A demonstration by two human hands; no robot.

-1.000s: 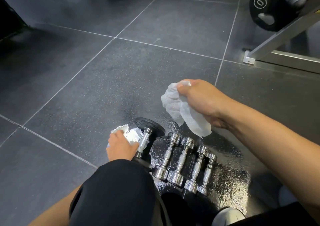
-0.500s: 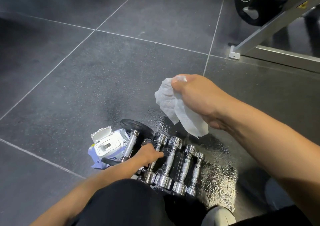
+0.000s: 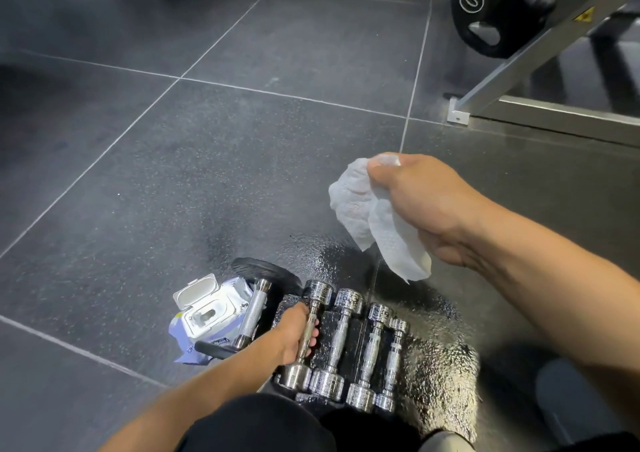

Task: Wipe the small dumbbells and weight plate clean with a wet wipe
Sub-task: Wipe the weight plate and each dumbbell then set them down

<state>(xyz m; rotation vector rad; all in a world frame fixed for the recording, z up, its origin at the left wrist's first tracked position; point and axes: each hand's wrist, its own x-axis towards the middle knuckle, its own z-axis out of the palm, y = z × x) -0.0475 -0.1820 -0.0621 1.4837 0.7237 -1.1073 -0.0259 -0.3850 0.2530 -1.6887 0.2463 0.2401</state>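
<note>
Dumbbells (image 3: pixel 337 340), four small chrome ones, lay side by side low in the middle of the view on the dark tiled floor (image 3: pixel 138 191). Their handles ran away from the person and their sizes shrank toward the right.

Farthest left lay a pack of wet wipes (image 3: pixel 211 316), its white flip lid (image 3: pixel 195 290) standing open. Against the pack's right edge lay a slim chrome bar (image 3: pixel 252 313), tilted a little to the right. It had the black weight plate (image 3: pixel 266 273) at its far end and a dark disc (image 3: pixel 214 349) at its near end, over the pack's corner.

Just right of the bar, the left hand (image 3: pixel 294 333) came in from below with its fingers curled round the handle of the leftmost dumbbell (image 3: pixel 318 291), the largest of the row. Whether that dumbbell had left the floor could not be told. The other three lay close together beside it, with no hand on them. Under the row and to its right spread a glossy wet patch (image 3: pixel 433 365).

Up and to the right, well apart from the row, the right hand (image 3: pixel 426 205) hung in the air. Its thumb and fingers pinched a crumpled white wet wipe (image 3: pixel 374 223), whose loose end drooped toward the dumbbells without touching them.

In the upper right corner a large black plate (image 3: pixel 485 11) sat on a grey metal frame (image 3: pixel 536 56) whose foot rested on the floor. A knee (image 3: pixel 256 427) in black cloth filled part of the bottom edge.
</note>
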